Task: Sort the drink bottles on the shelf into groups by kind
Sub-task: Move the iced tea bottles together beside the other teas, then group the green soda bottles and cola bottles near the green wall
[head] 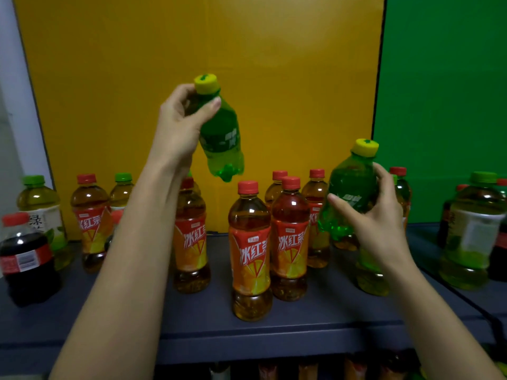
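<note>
**Drink bottles (249,253) crowd the shelf (301,333), a green one in each hand**

Left hand (178,124) grips a green soda bottle (219,138) by the neck, just under its yellow cap. Thumb and fingers curl round it, holding it tilted in the air above the row. Right hand (381,223) wraps round the body of a second green soda bottle (348,196), also tilted. Between them stand red-capped iced tea bottles (290,242) with orange labels. A cola bottle (24,259) stands far left, near green-capped tea bottles (38,204).
</note>
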The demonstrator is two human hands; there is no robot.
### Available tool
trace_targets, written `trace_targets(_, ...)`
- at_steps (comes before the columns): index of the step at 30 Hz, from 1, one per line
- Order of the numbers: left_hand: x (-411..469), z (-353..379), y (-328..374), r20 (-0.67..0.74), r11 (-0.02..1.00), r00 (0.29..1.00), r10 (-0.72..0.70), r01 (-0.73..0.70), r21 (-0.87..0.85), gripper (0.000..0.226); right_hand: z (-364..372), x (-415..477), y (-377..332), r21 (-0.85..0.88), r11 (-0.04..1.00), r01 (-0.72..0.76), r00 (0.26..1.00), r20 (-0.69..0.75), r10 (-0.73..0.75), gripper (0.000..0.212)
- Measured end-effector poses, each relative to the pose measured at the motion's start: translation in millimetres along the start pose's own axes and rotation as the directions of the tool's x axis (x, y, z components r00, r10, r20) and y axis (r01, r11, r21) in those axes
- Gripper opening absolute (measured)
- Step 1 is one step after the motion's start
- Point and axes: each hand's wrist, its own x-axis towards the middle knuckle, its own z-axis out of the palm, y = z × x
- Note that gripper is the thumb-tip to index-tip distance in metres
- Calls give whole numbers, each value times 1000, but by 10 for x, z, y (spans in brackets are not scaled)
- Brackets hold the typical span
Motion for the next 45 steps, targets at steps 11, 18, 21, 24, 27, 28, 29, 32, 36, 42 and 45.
trace_targets(11,-320,49,760,218,994,972,-86,99,-49,8,-407,-110,-383,23,1000,12,1000,28,-13,82)
trace_targets(18,-886,686,617,363,974,922,-134,190,-123,10,-1008,-467,-393,-76,996,-39,999,-15,38,87)
trace_targets(21,-1209,1120,513,401,958,905,-142,228,-175,12,-1420,-655,-283,-140,987,-81,996,-50,75,80)
trace_targets(24,-1519,1608,437,441,940,886,-144,262,-218,14,-1923,-825,-155,-209,970,-127,989,-100,108,72)
trace_targets(27,-1831,2121,400,470,915,872,-139,294,-275,17,-2497,-997,-45,-271,945,-186,979,-131,156,74)
trace_targets(28,-1932,2295,385,478,907,867,-142,307,-287,17,-2687,-1047,-9,-281,937,-206,974,-146,171,73)
trace_targets(29,-2038,2466,372,485,900,862,-147,320,-295,17,-2875,-1097,31,-289,931,-224,970,-163,182,73)
trace_targets(32,-2340,2989,355,489,890,859,-151,334,-310,17,-3429,-1224,190,-319,911,-261,957,-210,201,69)
trace_targets(36,-2634,3660,366,494,866,846,-200,388,-315,16,-4105,-1308,425,-351,892,-284,948,-243,206,64)
trace_targets(42,-2808,4651,419,564,847,804,-186,423,-323,15,-4957,-1180,847,-369,871,-324,922,-330,203,64)
trace_targets(45,-2824,5149,366,590,853,786,-184,426,-302,15,-5311,-1036,1085,-384,861,-334,918,-341,204,64)
